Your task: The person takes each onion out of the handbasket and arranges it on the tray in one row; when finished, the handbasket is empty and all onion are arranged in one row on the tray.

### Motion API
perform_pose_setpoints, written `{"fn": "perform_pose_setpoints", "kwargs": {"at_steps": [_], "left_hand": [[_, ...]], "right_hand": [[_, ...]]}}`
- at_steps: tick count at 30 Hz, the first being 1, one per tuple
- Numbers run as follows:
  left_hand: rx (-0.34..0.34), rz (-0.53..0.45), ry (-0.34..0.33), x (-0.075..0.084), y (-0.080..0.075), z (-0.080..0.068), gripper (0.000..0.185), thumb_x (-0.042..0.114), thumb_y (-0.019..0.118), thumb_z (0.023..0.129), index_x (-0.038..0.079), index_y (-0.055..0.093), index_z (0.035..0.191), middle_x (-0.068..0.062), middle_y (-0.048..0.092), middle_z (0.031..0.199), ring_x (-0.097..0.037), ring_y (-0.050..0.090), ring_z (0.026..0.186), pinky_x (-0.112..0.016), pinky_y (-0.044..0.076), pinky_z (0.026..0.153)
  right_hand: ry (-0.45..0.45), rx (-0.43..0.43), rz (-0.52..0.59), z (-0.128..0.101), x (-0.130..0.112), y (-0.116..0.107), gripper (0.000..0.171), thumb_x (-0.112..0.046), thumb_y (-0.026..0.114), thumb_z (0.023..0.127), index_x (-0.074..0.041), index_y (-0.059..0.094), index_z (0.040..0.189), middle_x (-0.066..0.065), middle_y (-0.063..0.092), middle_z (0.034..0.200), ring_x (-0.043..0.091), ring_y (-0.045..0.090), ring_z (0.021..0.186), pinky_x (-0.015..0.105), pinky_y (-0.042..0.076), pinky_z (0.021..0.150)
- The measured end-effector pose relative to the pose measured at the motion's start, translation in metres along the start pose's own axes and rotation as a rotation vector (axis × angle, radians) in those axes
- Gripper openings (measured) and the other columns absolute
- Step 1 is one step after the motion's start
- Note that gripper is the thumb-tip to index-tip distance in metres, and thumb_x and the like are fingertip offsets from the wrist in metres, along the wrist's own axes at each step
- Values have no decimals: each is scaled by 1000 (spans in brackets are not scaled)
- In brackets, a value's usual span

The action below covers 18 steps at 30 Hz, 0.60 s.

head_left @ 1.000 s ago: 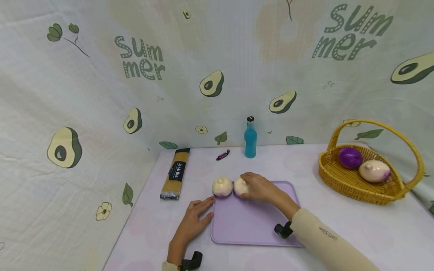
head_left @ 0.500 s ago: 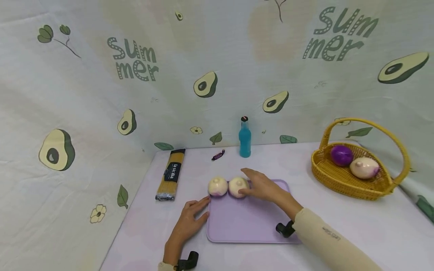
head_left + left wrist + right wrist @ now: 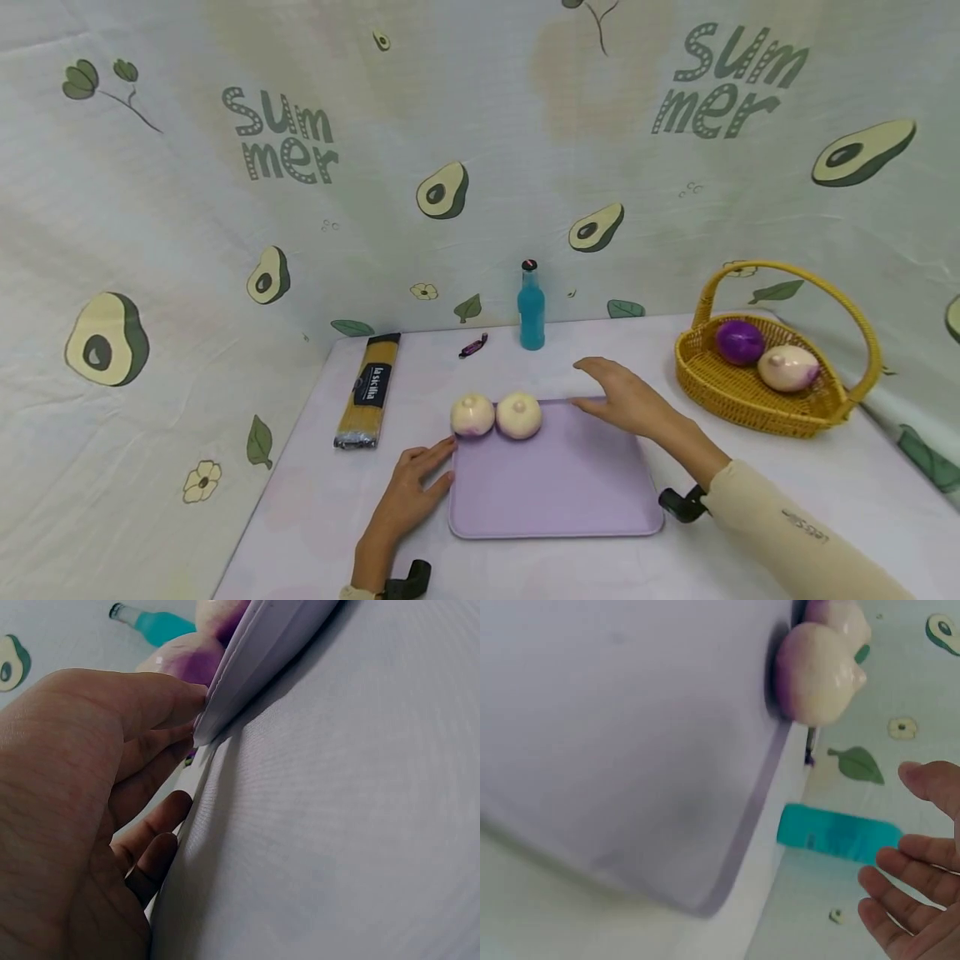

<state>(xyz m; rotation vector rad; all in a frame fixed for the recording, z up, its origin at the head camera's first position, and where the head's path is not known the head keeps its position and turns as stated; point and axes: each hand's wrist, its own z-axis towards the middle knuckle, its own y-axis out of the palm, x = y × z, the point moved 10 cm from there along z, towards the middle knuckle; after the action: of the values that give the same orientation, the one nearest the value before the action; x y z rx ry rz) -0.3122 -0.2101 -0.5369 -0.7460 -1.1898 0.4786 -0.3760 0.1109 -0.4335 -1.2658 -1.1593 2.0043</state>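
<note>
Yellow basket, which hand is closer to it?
Right. The right hand is left of the basket, near the far right corner of the tray; the left hand is farther left, at the tray's left edge.

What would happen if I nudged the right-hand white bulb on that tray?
That bulb would probably roll, being nearly round. The low rim of the tray might not stop it. Its smooth-looking skin may feel slippery.

left of the blue bottle [image 3: 532,312] lie a wrapped candy [image 3: 473,346] and, farther off, a pasta packet [image 3: 368,392]; behind the bottle, printed cloth [image 3: 487,108].
</note>
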Motion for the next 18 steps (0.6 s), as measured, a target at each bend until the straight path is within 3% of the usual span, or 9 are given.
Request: {"fn": "perform_pose_setpoints", "kwargs": {"at_steps": [10, 18], "left_hand": [[7, -2, 6, 0, 3, 2, 50, 28, 69, 95, 29, 57, 143, 15, 48, 149, -17, 44, 125, -53, 38, 105], [32, -12, 8, -2, 1, 0, 50, 24, 72, 94, 28, 59, 142, 17, 50, 147, -16, 44, 123, -52, 39, 104]], "right_hand": [[17, 64, -84, -22, 39, -46, 55, -27, 73, 93, 4, 55, 135, 27, 54, 138, 45, 47, 128, 61, 38, 105], [21, 108, -128, -32, 65, -70, 53, -27, 73, 92, 5, 58, 130, 29, 57, 132, 46, 51, 122, 61, 40, 102]]}}
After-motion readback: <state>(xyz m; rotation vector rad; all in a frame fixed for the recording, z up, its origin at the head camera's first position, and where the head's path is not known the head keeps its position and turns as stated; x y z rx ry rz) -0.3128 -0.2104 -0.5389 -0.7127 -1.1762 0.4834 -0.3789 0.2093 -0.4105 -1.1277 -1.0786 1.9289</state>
